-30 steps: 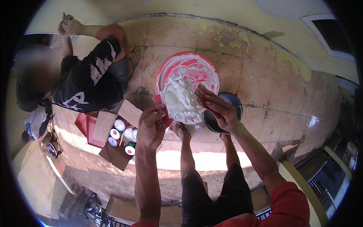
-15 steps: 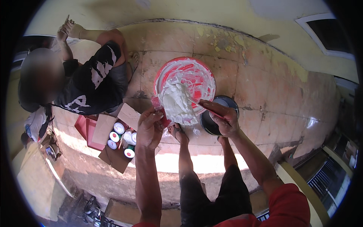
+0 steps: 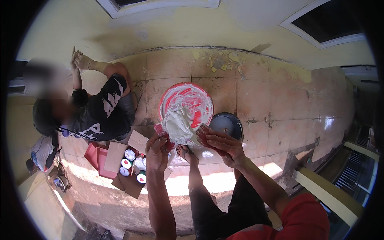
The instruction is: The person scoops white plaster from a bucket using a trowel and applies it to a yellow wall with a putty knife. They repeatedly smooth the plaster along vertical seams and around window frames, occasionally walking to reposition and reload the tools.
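Observation:
My left hand [image 3: 157, 153] grips a red putty knife [image 3: 160, 130], its fingers closed round the handle. A thick heap of white putty [image 3: 178, 125] sits on that knife and hides most of its blade. My right hand [image 3: 228, 146] is closed on a second red scraper [image 3: 208, 140], smeared with white and held just right of the heap. Beyond both hands a round red basin [image 3: 211, 105] stands on the floor, its inside streaked with white putty. Right of the basin is a dark bucket [image 3: 238, 127], partly hidden behind my right hand.
A cardboard box [image 3: 113, 154] of several paint cans stands at the left, beside red trays [image 3: 93, 156]. Another person [image 3: 100, 104] sits at the left, knees raised. Paint flakes [image 3: 224, 63] lie along the yellow wall [image 3: 168, 30]. A low ledge [image 3: 328, 194] is at the right.
The view has shifted, so the basin and bucket appear lower and farther left. My right hand has turned its scraper, whose flat face now shows near the heap. My left hand still holds the putty.

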Demonstrator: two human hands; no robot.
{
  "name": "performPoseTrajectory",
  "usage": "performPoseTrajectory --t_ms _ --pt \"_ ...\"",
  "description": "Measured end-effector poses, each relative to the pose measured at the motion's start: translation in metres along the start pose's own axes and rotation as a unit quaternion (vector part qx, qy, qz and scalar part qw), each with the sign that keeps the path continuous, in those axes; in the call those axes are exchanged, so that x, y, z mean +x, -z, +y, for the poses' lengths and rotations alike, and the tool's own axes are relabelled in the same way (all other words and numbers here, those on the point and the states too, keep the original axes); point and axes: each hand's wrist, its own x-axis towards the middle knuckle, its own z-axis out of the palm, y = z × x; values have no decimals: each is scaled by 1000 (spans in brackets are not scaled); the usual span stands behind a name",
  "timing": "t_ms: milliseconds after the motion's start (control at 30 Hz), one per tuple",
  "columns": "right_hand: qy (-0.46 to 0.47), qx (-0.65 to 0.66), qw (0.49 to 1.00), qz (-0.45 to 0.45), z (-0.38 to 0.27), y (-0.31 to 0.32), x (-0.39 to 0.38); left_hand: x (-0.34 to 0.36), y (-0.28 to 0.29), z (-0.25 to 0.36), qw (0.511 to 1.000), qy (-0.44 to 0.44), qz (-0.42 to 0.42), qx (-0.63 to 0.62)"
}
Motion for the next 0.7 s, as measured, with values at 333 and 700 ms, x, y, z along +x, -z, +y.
performPoseTrajectory --t_ms 333,700 --pt "-237 646 669 281 -131 65 -77 -108 -90 35 991 -24 -126 47" --pt "-45 683 582 440 -303 199 -244 -217 -271 -37 921 78 -316 217"
